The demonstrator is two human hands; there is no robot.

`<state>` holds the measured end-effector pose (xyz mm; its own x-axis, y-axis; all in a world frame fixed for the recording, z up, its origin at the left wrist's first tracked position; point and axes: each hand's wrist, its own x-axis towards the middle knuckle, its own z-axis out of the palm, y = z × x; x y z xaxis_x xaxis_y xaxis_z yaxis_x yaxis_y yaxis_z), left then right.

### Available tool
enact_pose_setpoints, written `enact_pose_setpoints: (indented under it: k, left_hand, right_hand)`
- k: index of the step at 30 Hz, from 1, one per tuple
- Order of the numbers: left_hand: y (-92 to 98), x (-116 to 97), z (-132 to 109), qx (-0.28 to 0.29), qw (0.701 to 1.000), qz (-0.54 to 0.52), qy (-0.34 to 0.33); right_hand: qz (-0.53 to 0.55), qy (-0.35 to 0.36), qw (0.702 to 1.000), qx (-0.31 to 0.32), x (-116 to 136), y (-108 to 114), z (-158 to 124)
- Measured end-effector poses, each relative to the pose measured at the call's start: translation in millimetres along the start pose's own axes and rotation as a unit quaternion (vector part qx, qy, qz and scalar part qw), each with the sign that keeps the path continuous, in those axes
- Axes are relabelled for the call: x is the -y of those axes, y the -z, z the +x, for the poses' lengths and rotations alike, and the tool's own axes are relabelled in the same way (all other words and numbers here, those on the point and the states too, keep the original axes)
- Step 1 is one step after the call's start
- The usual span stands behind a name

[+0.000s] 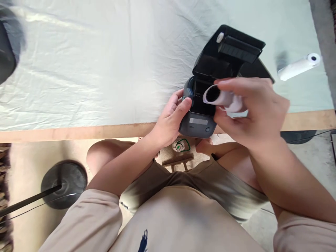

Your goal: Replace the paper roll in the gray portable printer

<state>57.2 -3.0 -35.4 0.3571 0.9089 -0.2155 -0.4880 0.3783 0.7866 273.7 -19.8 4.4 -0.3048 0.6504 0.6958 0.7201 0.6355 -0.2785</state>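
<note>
At a pale-clothed worktop [118, 63], a grey plastic printer [198, 108] is held by the left hand [170, 119], a white paper roll [226, 99] by the right hand [261, 108]. Loading seems underway; alignment is needed.

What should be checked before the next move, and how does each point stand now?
1. Lid raised: ok.
2. Left hand holding the printer: ok, at its left side.
3. Right hand gripping the paper roll: ok.
4. Roll touching the bay: cannot tell; it shows over the opening, but depth is unclear.
5. Second roll apart from both hands: ok, on the table to the right.
</note>
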Motion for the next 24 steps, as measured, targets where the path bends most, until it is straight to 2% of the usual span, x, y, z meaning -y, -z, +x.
enact_pose_setpoints:
  k: [5,11,15,19,20,22,24]
  left_hand:
    - [4.5,4,-2,0.038,0.998,0.042,-0.040]
    - [3.1,3,-1,0.013,0.999,0.022,-0.022]
    - [2.1,-2,2,-0.010,1.000,-0.018,0.009]
    - [5.8,-6,5,0.027,0.997,-0.053,0.040]
    - [6.9,-7,5,0.032,0.997,-0.052,0.044]
    - [8.7,-7,5,0.042,0.997,-0.038,0.049]
    - [9.2,-7,4,0.048,0.998,-0.012,0.043]
  right_hand:
    - [-0.021,0.006,1.000,0.017,-1,-13,0]
    - [-0.014,-0.004,1.000,0.008,-1,-16,-1]
    - [-0.019,0.062,0.997,-0.040,-1,-19,-1]
    - [0.000,0.106,0.994,-0.027,5,-23,-1]
    - [0.019,0.106,0.993,-0.046,6,-23,0]
    - [0.055,0.066,0.990,-0.113,7,-22,1]
    - [0.087,-0.054,0.983,-0.154,4,-19,2]
